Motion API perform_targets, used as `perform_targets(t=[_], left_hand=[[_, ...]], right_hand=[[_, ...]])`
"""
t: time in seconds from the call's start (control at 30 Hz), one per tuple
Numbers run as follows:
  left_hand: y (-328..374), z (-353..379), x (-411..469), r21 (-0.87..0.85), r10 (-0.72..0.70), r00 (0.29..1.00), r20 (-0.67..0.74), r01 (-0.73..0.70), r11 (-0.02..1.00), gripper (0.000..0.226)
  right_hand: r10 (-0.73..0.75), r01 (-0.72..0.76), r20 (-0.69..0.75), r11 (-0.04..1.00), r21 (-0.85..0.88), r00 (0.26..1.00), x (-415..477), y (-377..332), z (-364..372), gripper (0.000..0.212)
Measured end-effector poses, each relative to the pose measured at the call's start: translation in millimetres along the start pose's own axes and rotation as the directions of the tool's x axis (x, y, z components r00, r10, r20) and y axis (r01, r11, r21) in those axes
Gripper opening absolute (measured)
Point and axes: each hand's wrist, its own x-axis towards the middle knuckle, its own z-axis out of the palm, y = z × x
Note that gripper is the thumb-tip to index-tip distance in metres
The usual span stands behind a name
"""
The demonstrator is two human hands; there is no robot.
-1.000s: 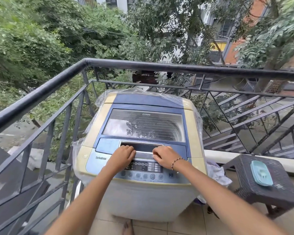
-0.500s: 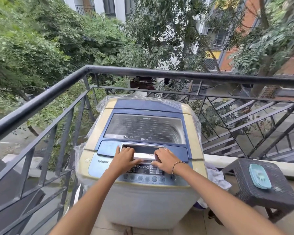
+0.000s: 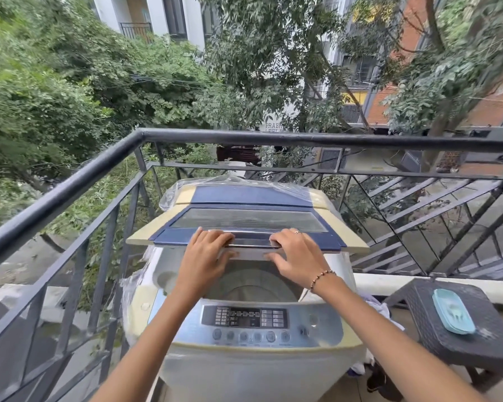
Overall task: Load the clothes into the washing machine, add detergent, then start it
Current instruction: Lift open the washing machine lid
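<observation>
A top-loading washing machine [image 3: 253, 369] in cream and blue stands on a balcony, partly wrapped in clear plastic. Its blue lid [image 3: 250, 220] with a see-through window is raised part-way, and the drum opening [image 3: 256, 285] shows beneath it. My left hand [image 3: 204, 256] and my right hand [image 3: 296, 256] both grip the silver handle on the lid's front edge, fingers over the top, thumbs under. The control panel [image 3: 244, 317] with buttons lies below my wrists. White clothes [image 3: 378, 310] show at the machine's right side, mostly hidden.
A black metal railing [image 3: 70, 192] runs close along the left and behind the machine. A dark wicker stool [image 3: 462, 343] stands at the right with a light blue lidded dish [image 3: 453, 310] on it. Trees and buildings lie beyond.
The lid lay flat and shut with both hands on its handle; now both hands have lifted its front edge up and away, which uncovers the drum opening. The view has tilted upward.
</observation>
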Motion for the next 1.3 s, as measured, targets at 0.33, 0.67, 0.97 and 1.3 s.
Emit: perform_targets(t=[0.33,0.67,0.97,1.3], left_hand=[[7.0,-17.3,84.7,-0.187,-0.221,0.894,-0.390,0.158,0.970,0.021],[-0.1,-13.6,189.2,-0.351,-0.255,0.852,-0.458,0.091,0.932,0.016],[-39.9,2.7,251.6,-0.084,-0.002,0.884,-0.467,-0.042,0.996,0.028],[-60.5,15.5,300.3,-0.109,-0.011,0.934,-0.358,-0.030,0.994,0.022]], right_hand=[[-0.210,0.044,-0.554,0.954,-0.296,0.805,62.0,-4.6,-25.4,0.018],[-0.142,0.003,-0.415,0.948,-0.317,0.899,130.7,4.7,-34.2,0.053],[-0.003,-0.127,-0.317,0.912,-0.390,0.948,203.5,24.4,-37.3,0.064],[0.070,-0.177,-0.287,0.913,-0.368,0.955,256.8,39.0,-31.3,0.063]])
